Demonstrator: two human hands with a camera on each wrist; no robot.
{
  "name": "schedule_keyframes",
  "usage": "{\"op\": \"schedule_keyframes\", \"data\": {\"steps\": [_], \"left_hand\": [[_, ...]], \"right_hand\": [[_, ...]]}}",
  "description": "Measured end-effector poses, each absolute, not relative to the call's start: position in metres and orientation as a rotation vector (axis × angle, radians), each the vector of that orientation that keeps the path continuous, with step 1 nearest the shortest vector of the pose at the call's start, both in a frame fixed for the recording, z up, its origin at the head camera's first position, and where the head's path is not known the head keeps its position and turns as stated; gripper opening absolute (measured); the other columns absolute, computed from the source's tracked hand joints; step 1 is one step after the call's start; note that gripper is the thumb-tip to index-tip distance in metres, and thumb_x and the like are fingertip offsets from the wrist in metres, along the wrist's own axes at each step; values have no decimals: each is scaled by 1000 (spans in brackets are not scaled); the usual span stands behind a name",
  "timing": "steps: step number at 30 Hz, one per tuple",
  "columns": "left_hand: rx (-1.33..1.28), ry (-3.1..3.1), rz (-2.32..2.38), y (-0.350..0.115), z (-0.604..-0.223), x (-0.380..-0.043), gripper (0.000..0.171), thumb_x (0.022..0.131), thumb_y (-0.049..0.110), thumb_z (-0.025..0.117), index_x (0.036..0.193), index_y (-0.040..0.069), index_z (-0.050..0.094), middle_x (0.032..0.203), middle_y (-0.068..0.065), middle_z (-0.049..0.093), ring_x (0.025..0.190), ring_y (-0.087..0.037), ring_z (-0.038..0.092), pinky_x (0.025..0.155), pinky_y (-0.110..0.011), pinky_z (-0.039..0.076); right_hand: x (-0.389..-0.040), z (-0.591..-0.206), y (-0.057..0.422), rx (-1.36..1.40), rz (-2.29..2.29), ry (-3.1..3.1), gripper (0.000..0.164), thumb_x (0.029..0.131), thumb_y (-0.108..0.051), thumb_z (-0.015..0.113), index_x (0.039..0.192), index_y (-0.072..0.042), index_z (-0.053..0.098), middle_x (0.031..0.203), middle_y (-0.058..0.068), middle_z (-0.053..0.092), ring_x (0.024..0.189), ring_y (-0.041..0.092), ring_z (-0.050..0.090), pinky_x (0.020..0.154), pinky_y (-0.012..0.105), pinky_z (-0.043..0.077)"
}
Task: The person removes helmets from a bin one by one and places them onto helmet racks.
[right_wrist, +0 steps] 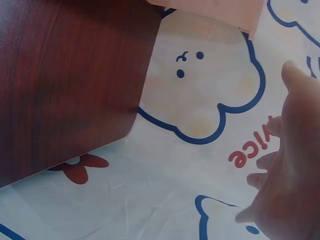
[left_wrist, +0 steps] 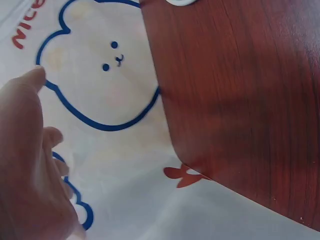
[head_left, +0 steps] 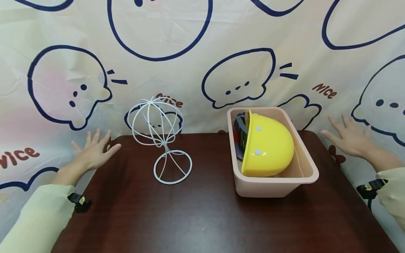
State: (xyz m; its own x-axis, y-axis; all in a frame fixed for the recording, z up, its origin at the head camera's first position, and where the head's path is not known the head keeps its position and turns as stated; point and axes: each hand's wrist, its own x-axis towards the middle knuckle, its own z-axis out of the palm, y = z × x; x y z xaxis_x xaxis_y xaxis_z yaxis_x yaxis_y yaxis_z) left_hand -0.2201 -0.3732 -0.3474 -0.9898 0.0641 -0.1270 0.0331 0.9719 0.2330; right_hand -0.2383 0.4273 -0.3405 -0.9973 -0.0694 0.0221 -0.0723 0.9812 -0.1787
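Observation:
My left hand (head_left: 91,151), fingers spread, is out past the table's left edge and holds nothing. On the other side, my right hand (head_left: 352,137) is also spread and bare beyond the right edge. A white wire stand (head_left: 164,142) with a domed cage top and a ring base stands left of centre, nearest the left hand. Toward the right sits a pale pink bin (head_left: 275,186). Inside it a glossy yellow helmet (head_left: 269,147) lies tipped on its side, its opening facing left, with grey and dark straps (head_left: 242,128) showing there.
The dark brown wooden table (head_left: 196,218) has its far edge against a hanging cloth (head_left: 177,77) printed with blue-outlined cartoon figures. Black wrist cameras sit at the left cuff (head_left: 79,202) and right cuff (head_left: 371,189). The bin's base (right_wrist: 215,12) also shows in the right wrist view.

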Motion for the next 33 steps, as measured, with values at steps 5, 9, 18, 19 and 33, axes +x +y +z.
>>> {"op": "schedule_keyframes", "data": {"steps": [5, 9, 18, 19, 33], "left_hand": [[126, 2973, 400, -373, -345, -203, 91, 104, 62, 33, 158, -7, 11, 156, -45, -4, 142, -65, -10, 99, -87, -13], [188, 2932, 525, -367, -342, -184, 85, 107, 53, 39, 156, -11, 14, 155, -46, 3, 142, -66, 2, 104, -86, 0], [411, 2822, 726, -325, -328, -152, 70, 106, 40, 53, 155, -5, 31, 159, -37, 20, 141, -61, 22, 104, -81, 24], [431, 2814, 731, -319, -325, -150, 69, 106, 39, 54, 155, -4, 33, 159, -36, 22, 141, -60, 24, 104, -80, 25], [808, 2571, 925, -234, -286, -144, 50, 107, 30, 56, 151, 10, 47, 149, -14, 52, 130, -36, 56, 100, -51, 53]], "right_hand": [[-233, -334, 427, 184, 431, -3099, 85, 109, -50, 34, 156, 9, -4, 155, 46, -11, 141, 67, -5, 107, 83, 2], [-229, -330, 424, 206, 552, -3124, 84, 110, -48, 33, 156, 10, -6, 155, 46, -6, 141, 66, -2, 109, 81, 8], [-221, -324, 403, 227, 634, -3183, 77, 111, -44, 35, 156, 13, 10, 151, 46, 21, 131, 68, 28, 97, 82, 30], [-219, -324, 401, 246, 654, -3184, 74, 111, -42, 35, 156, 13, 12, 151, 46, 22, 130, 68, 30, 96, 82, 31], [-221, -321, 368, 339, 1089, -3186, 71, 109, -33, 49, 156, 12, 20, 147, 41, 39, 117, 49, 61, 84, 46, 61]]}}
